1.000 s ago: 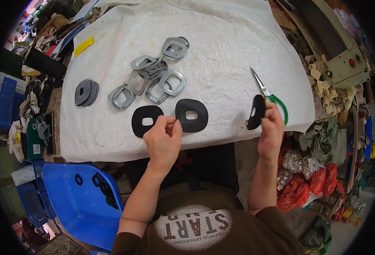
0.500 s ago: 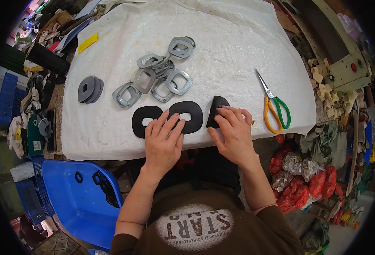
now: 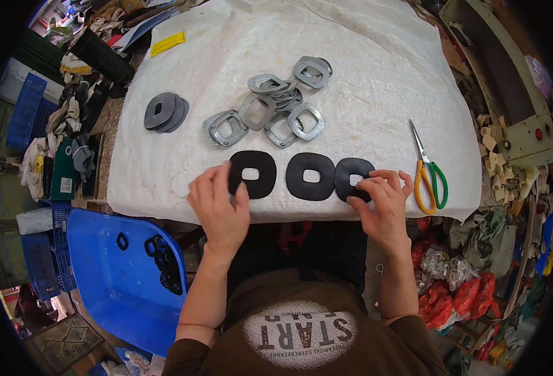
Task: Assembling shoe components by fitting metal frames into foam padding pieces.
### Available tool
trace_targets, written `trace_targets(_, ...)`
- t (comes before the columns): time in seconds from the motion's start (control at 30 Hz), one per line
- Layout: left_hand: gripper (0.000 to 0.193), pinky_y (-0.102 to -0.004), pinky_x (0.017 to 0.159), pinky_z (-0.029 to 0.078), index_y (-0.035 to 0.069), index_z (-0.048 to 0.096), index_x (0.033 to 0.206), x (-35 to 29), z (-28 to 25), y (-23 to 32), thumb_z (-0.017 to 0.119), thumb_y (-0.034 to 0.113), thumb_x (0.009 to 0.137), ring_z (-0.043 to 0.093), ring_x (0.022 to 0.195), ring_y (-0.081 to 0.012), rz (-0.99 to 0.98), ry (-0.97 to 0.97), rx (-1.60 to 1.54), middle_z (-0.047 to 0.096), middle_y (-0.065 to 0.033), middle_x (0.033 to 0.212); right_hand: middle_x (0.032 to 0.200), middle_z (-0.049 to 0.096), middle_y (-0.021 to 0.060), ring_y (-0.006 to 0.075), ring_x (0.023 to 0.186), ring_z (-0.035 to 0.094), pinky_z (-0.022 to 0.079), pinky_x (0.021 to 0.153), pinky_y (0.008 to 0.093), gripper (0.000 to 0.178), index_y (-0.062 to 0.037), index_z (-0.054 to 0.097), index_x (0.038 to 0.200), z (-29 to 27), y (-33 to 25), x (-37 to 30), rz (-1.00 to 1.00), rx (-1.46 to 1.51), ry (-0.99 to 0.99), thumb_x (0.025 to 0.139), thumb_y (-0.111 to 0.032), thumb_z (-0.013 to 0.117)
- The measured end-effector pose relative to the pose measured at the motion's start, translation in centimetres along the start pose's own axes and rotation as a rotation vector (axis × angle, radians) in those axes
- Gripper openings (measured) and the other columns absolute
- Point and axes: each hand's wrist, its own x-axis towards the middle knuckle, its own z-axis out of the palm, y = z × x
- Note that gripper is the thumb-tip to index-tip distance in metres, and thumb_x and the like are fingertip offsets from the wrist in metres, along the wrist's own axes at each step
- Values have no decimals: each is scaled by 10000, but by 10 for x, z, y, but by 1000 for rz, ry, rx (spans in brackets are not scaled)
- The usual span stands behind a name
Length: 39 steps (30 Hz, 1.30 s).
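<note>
Three black rounded-square pads with a hole in each lie flat in a row near the table's front edge. My left hand (image 3: 218, 203), thumb and fingers apart, touches the left edge of the left black pad (image 3: 265, 175). After a gap comes the middle black pad (image 3: 295, 177). The right black pad (image 3: 344, 170) meets the middle one side by side. My right hand (image 3: 386, 203) grips it at the right edge, thumb at its lower rim and fingers over its side, partly hiding it. Beyond the row sits a loose heap of grey metal frames (image 3: 314, 122).
Scissors (image 3: 424, 166) with orange and green handles lie right of my right hand. Grey holed pads (image 3: 158, 111) are stacked at the left, near a yellow strip (image 3: 167, 44). A blue tub (image 3: 110, 276) with black rings stands below left; red bags (image 3: 452, 307) are below right.
The right pad, folded before, now lies flat beside the middle one. My left hand has come off the middle pad to the left one's outer edge. The whole view has shifted.
</note>
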Motion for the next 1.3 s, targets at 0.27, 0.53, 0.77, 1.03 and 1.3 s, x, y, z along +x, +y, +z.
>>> trace_targets(0.27,274,-432,855,286,48,568,935,7,-6,-11,675,115,693,377,1044,-299,-140,-88,48,474,-131,1057,956,578,46,239,920,522,275,890,401,275,-79,572,900,8,-18,9,-16,156,191,654,-55,694)
trace_targets(0.53,253,-241,651,412,7,564,956,5,-10,8,600,-88,725,505,690,-124,-494,75,-934,543,-72,799,897,590,103,273,808,547,424,699,351,205,-36,560,898,13,-45,11,-36,600,195,723,30,642)
trace_targets(0.77,264,-245,616,440,0,642,922,4,-28,43,602,-124,692,537,719,-159,-212,-70,-832,559,-83,811,745,555,105,218,600,542,432,543,297,98,-2,564,867,7,-88,18,17,832,46,783,15,612)
trace_targets(1.03,311,-315,611,439,27,657,879,1,-16,53,640,-107,598,526,713,-245,277,152,-546,539,-78,781,773,590,44,77,685,539,445,624,222,128,11,542,898,2,-91,15,388,1268,-135,894,-117,537)
trace_targets(1.3,120,-320,689,424,-19,555,888,-14,-13,65,562,19,775,501,761,-272,-89,-57,-799,500,-130,839,804,593,34,61,700,522,434,643,204,122,-13,526,938,15,-81,6,498,1616,103,917,-133,514)
